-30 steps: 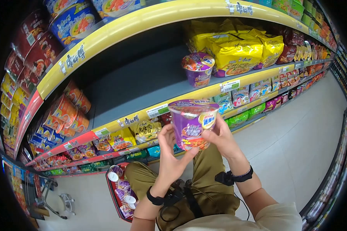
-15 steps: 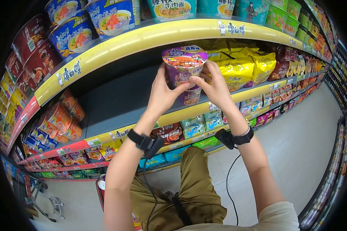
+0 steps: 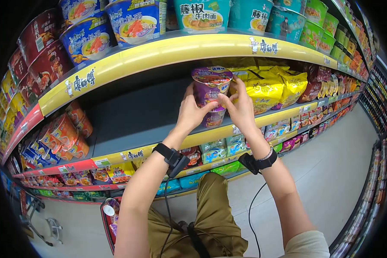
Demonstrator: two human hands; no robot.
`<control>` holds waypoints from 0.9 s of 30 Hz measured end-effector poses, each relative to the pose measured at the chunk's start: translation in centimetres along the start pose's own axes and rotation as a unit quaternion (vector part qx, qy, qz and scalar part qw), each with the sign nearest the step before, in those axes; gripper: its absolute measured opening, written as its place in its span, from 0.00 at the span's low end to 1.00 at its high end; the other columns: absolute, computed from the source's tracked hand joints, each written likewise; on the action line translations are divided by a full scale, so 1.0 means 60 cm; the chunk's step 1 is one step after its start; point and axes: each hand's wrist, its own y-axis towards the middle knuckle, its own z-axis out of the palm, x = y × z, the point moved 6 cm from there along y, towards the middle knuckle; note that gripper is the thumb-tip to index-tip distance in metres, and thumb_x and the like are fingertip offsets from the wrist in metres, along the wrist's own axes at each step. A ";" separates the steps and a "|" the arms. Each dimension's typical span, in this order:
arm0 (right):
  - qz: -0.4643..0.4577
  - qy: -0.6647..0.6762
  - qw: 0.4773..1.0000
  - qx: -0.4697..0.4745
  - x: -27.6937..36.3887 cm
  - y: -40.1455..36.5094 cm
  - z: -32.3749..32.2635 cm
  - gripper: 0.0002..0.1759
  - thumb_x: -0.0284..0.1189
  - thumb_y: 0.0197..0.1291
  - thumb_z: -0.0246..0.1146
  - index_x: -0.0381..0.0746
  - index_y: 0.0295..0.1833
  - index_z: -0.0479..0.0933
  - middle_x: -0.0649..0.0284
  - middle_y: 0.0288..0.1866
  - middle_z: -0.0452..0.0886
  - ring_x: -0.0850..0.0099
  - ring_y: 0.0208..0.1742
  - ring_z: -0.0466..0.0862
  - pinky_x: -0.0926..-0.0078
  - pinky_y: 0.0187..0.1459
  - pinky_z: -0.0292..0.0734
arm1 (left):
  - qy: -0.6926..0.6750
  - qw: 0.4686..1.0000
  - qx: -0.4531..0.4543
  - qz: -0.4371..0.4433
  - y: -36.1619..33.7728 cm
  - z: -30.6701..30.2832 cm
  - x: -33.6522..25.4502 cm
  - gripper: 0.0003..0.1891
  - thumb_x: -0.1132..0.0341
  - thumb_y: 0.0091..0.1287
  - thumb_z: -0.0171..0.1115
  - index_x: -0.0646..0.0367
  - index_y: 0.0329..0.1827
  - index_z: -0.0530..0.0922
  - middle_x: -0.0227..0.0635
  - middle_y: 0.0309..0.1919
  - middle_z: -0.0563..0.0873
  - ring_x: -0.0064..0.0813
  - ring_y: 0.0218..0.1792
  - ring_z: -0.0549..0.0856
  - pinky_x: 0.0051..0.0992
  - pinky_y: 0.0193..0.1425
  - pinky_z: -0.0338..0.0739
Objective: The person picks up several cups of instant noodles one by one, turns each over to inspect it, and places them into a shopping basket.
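I hold a purple instant-noodle cup (image 3: 210,84) between both hands at the middle shelf. My left hand (image 3: 192,112) grips its left side and my right hand (image 3: 241,106) its right side. The cup sits on top of a second purple cup (image 3: 213,118) that stands on the grey shelf board (image 3: 146,114). Yellow noodle bags (image 3: 266,92) lie just to the right of the cups. Both wrists carry black bands with cables.
Blue, red and teal noodle bowls (image 3: 133,21) fill the top shelf above a yellow shelf edge (image 3: 167,49). Orange cups (image 3: 66,129) lie at the left. Lower shelves hold small packets. A red basket (image 3: 109,215) with cups stands on the floor. The aisle floor (image 3: 339,163) opens to the right.
Both hands raised the purple cup from chest height up to the middle shelf and lowered it onto the cup standing there. My view tilted upward.
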 end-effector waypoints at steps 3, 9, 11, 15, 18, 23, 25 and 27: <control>-0.009 -0.008 1.000 -0.012 -0.003 0.004 0.004 0.38 0.36 0.60 0.68 0.30 0.69 0.60 0.47 0.54 0.80 0.66 0.29 0.82 0.66 0.35 0.77 | 0.012 1.000 -0.005 0.019 0.010 0.002 0.006 0.46 0.64 0.54 0.77 0.70 0.70 0.57 0.49 0.57 0.80 0.32 0.57 0.82 0.30 0.59 0.78; 0.014 -0.014 1.000 -0.013 0.000 -0.003 0.010 0.35 0.35 0.63 0.65 0.30 0.68 0.60 0.45 0.51 0.80 0.65 0.33 0.83 0.67 0.39 0.78 | 0.052 0.998 -0.038 0.008 0.005 -0.005 -0.010 0.48 0.52 0.50 0.76 0.69 0.68 0.60 0.59 0.57 0.78 0.52 0.57 0.80 0.38 0.60 0.75; 0.020 -0.009 1.000 -0.015 0.004 -0.003 0.008 0.33 0.33 0.64 0.65 0.30 0.68 0.60 0.44 0.54 0.80 0.64 0.37 0.85 0.67 0.42 0.78 | 0.024 1.000 -0.005 -0.002 0.009 -0.001 -0.008 0.48 0.52 0.50 0.76 0.69 0.68 0.60 0.61 0.57 0.77 0.54 0.57 0.80 0.39 0.60 0.75; 0.043 -0.015 0.999 0.002 -0.002 -0.004 0.009 0.33 0.33 0.64 0.64 0.30 0.69 0.60 0.46 0.55 0.78 0.64 0.39 0.85 0.68 0.42 0.78 | 0.017 1.000 -0.003 -0.004 0.009 -0.005 -0.013 0.50 0.51 0.49 0.77 0.69 0.69 0.59 0.62 0.57 0.77 0.55 0.55 0.81 0.40 0.60 0.75; -0.003 -0.004 0.999 -0.032 0.001 -0.012 0.009 0.32 0.31 0.64 0.64 0.30 0.68 0.61 0.48 0.56 0.75 0.67 0.37 0.83 0.69 0.39 0.78 | 0.031 0.999 0.040 -0.001 0.000 0.000 -0.018 0.54 0.54 0.51 0.78 0.70 0.73 0.52 0.60 0.63 0.72 0.47 0.63 0.77 0.36 0.65 0.73; 0.000 0.027 0.998 -0.052 0.010 -0.052 -0.003 0.26 0.27 0.63 0.64 0.31 0.63 0.65 0.53 0.56 0.71 0.71 0.34 0.79 0.75 0.35 0.76 | 0.070 0.997 0.007 -0.015 -0.036 -0.006 0.012 0.60 0.53 0.46 0.79 0.68 0.75 0.48 0.64 0.68 0.61 0.57 0.70 0.63 0.40 0.72 0.64; -0.009 0.033 0.997 -0.064 0.012 -0.081 -0.002 0.21 0.23 0.62 0.64 0.33 0.59 0.68 0.59 0.52 0.74 0.76 0.36 0.78 0.80 0.36 0.76 | 0.072 0.997 0.010 -0.024 -0.063 -0.014 0.015 0.57 0.55 0.48 0.78 0.68 0.75 0.48 0.63 0.68 0.61 0.56 0.70 0.64 0.40 0.72 0.63; -0.036 0.024 0.999 -0.027 0.030 -0.120 0.016 0.18 0.20 0.61 0.62 0.33 0.57 0.70 0.60 0.49 0.74 0.76 0.36 0.77 0.80 0.34 0.75 | 0.074 0.997 0.006 -0.036 -0.093 -0.030 0.019 0.55 0.58 0.51 0.77 0.67 0.75 0.48 0.62 0.68 0.62 0.55 0.70 0.64 0.39 0.72 0.63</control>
